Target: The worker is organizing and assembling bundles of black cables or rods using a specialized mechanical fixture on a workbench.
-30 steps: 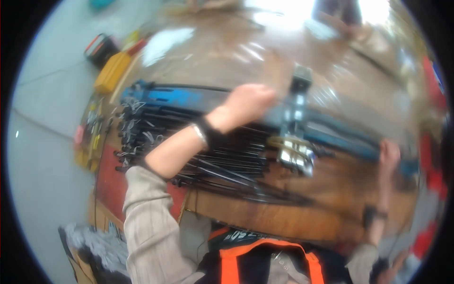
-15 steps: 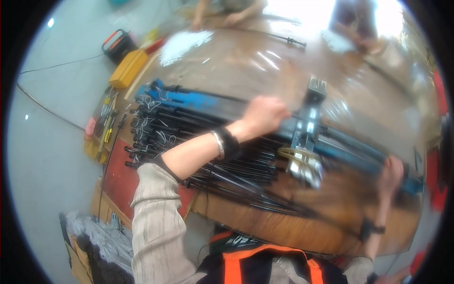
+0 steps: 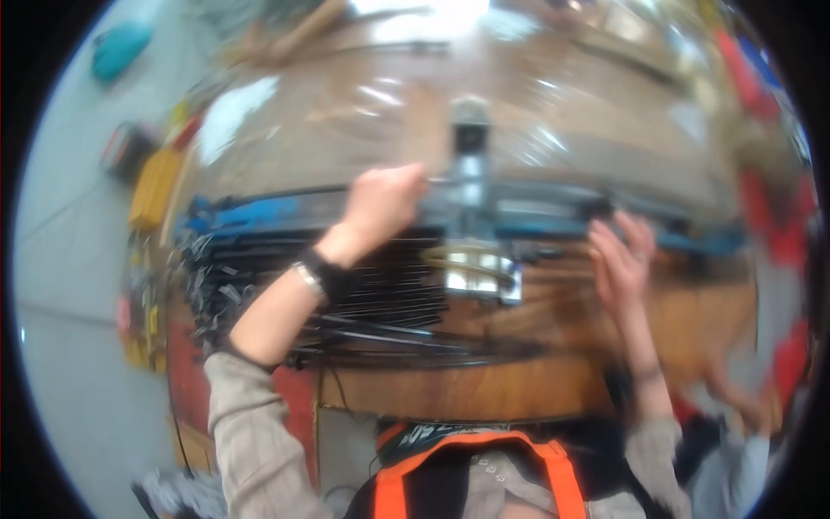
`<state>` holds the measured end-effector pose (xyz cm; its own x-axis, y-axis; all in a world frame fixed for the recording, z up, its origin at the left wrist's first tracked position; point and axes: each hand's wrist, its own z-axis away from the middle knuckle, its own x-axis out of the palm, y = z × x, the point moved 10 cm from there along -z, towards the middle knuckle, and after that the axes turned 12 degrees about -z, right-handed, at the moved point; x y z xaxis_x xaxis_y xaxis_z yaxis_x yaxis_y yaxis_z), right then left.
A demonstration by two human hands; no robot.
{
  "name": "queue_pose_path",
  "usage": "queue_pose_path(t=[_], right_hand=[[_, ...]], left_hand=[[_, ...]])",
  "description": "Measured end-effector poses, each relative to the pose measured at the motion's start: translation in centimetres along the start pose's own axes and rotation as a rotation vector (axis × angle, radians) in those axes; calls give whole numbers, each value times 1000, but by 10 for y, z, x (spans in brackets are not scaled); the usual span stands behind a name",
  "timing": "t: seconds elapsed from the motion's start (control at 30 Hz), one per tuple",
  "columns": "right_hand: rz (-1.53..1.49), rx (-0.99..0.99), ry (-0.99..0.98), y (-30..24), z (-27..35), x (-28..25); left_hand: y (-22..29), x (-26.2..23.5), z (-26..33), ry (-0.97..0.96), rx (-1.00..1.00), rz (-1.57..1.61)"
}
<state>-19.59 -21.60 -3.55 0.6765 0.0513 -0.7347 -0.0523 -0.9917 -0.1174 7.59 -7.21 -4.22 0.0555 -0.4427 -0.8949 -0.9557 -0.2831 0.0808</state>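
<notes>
My left hand (image 3: 385,201) is closed round a thin black rod (image 3: 290,192) that runs along the far side of the table, just left of a metal clamp fixture (image 3: 469,177). The fixture straddles a long blue rail (image 3: 553,230) and carries a curved yellowish lever (image 3: 443,257) at its near end. To the right of it, my right hand (image 3: 624,259) is raised with fingers apart, close below a dark fitting (image 3: 595,208) on the rail. It is blurred, and nothing shows in it. Under my left forearm lies a bundle of black rods (image 3: 389,272) with white ties at their left ends.
A yellow box (image 3: 156,188) and a tray of hand tools (image 3: 144,324) stand left of the table. Clear plastic sheeting (image 3: 346,112) covers the far half. Another person's arm (image 3: 298,35) reaches in at the far side; another person's arm (image 3: 735,389) shows at lower right.
The view has swung to the right and levelled. My right hand has come in from the rail's far right end toward the fixture. My left hand stays closed beside the fixture.
</notes>
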Motion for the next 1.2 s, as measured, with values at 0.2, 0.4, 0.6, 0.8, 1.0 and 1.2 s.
queue_pose_path(t=[0.2,0.4,0.6,0.8,1.0,1.2], right_hand=[[-164,118,84,-3,24,-13],[-260,76,56,-25,13,-3],[-51,-46,113,-42,-3,-8],[-17,242,145,27,-18,-7],[-97,92,161,1,-12,5],[-122,56,174,-14,1,-9]], left_hand=[[11,-5,-5,-3,44,-35],[9,-6,-3,-24,27,-115],[15,3,-12,-92,97,10],[7,-11,-4,91,77,58],[7,-16,4,236,63,59],[9,-11,-3,143,89,99]])
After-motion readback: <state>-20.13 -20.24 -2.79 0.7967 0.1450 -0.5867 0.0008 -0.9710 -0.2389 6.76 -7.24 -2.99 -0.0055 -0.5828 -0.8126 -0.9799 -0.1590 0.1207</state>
